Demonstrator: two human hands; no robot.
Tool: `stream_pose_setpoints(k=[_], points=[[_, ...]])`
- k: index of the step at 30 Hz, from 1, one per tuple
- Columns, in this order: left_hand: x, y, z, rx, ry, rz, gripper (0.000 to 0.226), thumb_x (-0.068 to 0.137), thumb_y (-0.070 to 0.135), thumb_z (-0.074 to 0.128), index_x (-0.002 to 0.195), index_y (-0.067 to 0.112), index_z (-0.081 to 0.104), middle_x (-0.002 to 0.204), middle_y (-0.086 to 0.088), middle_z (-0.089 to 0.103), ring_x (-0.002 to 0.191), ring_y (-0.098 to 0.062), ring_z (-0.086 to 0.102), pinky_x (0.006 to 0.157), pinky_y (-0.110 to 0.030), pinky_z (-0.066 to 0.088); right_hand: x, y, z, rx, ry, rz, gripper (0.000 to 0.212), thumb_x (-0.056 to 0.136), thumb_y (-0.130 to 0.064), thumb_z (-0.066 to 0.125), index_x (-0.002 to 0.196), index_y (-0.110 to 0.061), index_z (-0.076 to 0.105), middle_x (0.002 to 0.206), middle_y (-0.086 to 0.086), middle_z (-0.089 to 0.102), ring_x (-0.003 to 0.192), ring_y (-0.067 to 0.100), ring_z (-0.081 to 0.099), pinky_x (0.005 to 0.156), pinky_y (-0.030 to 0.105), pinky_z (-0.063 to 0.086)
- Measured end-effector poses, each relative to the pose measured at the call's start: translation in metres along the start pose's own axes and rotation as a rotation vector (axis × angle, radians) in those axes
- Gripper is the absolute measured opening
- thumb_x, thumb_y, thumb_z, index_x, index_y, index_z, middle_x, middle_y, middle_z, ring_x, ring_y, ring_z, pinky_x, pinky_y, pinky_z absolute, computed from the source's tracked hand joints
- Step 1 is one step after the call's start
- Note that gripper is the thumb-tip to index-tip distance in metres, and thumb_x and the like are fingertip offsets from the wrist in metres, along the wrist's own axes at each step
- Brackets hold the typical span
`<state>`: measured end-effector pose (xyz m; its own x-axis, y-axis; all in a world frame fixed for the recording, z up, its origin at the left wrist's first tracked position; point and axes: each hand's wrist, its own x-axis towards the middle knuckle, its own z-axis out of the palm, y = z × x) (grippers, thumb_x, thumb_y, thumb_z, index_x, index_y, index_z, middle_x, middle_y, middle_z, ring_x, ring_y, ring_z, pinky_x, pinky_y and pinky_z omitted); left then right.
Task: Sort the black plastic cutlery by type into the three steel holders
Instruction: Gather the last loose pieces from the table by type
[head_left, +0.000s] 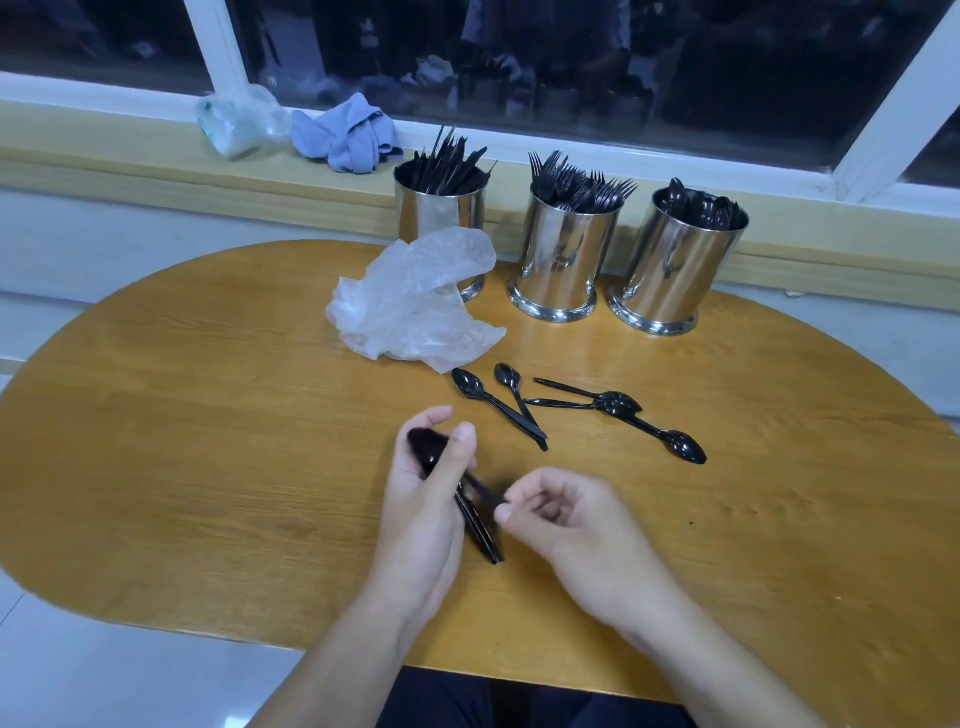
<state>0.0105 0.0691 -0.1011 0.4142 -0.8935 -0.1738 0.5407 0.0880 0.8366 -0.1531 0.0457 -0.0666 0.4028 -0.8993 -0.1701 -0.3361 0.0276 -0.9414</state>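
A crumpled clear bag (410, 306) on the table (182, 415); blue cloth (345, 135) on the sill.

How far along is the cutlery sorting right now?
Mostly done: the three steel holders hold knives, forks and spoons. The left hand holds a bundle of black plastic spoons; the right hand pinches one. Five loose spoons remain on the wooden table.
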Motion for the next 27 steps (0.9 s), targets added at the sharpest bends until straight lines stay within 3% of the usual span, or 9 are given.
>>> stream_pose_setpoints(k=[4,6,8,10,13,18,23,27], points=[[0.005,-0.003,-0.005,-0.106,0.054,-0.044,0.023,0.111,0.023,0.067,0.134,0.018,0.068,0.087,0.000,0.061,0.078,-0.014,0.055,0.075,-0.032,0.051,0.006,-0.002,0.014,-0.066,-0.085,-0.068,0.015,0.095,-0.034,0.083,0.088,-0.022,0.080,0.077,-0.006,0.070,0.070,0.004,0.054,0.068,0.025,0.049],[0.005,-0.003,-0.005,-0.155,0.054,-0.045,0.025,0.112,0.018,0.065,0.137,0.018,0.065,0.087,0.001,0.059,0.076,-0.014,0.054,0.070,-0.031,0.051,0.018,0.000,0.010,-0.103,0.010,-0.136,0.021,0.097,-0.041,0.081,0.086,-0.022,0.081,0.074,-0.005,0.069,0.066,0.003,0.052,0.065,0.025,0.045],[0.005,-0.002,-0.005,-0.119,0.056,-0.020,0.033,0.110,0.016,0.069,0.141,0.023,0.064,0.089,0.002,0.059,0.077,-0.012,0.056,0.061,-0.026,0.048,0.042,0.006,0.000,-0.281,0.207,-0.241,0.014,0.097,-0.040,0.080,0.092,-0.027,0.081,0.079,-0.014,0.065,0.068,0.004,0.054,0.067,0.024,0.044],[0.005,-0.001,-0.005,-0.062,0.056,-0.001,0.037,0.106,0.020,0.074,0.141,0.029,0.066,0.091,0.002,0.061,0.078,-0.010,0.057,0.056,-0.024,0.044,0.065,0.015,-0.010,-0.572,0.335,-0.299,0.018,0.097,-0.038,0.081,0.112,-0.028,0.080,0.100,-0.016,0.064,0.085,0.005,0.060,0.079,0.026,0.052],[0.005,0.003,-0.004,-0.056,0.054,-0.004,0.029,0.106,0.036,0.070,0.133,0.025,0.072,0.098,-0.001,0.061,0.076,-0.012,0.053,0.054,-0.025,0.039,0.088,0.030,-0.013,-0.783,0.331,-0.276,0.042,0.097,-0.043,0.079,0.133,-0.022,0.075,0.119,-0.009,0.063,0.113,0.015,0.061,0.098,0.036,0.054],[0.004,0.003,-0.006,-0.052,0.050,-0.031,0.031,0.119,0.037,0.050,0.111,0.013,0.068,0.094,-0.005,0.056,0.067,-0.013,0.043,0.049,-0.025,0.030,0.100,0.035,-0.012,-0.934,0.381,-0.347,0.019,0.102,-0.034,0.073,0.115,-0.021,0.080,0.106,-0.004,0.067,0.104,0.021,0.061,0.097,0.039,0.050],[0.001,0.007,-0.004,-0.070,0.040,-0.042,0.034,0.112,0.049,0.059,0.107,0.015,0.059,0.084,-0.001,0.049,0.064,-0.012,0.038,0.051,-0.027,0.028,0.097,0.036,-0.012,-1.173,0.437,-0.432,0.010,0.099,-0.014,0.073,0.091,-0.019,0.076,0.089,-0.003,0.061,0.086,0.022,0.056,0.082,0.035,0.043],[0.001,0.007,-0.004,-0.048,0.039,-0.040,0.025,0.109,0.038,0.068,0.115,0.013,0.067,0.086,-0.001,0.051,0.064,-0.011,0.038,0.050,-0.023,0.030,0.070,0.024,-0.014,-0.850,0.397,-0.376,0.012,0.106,-0.023,0.065,0.100,-0.023,0.075,0.093,-0.009,0.065,0.090,0.015,0.059,0.085,0.035,0.047]])
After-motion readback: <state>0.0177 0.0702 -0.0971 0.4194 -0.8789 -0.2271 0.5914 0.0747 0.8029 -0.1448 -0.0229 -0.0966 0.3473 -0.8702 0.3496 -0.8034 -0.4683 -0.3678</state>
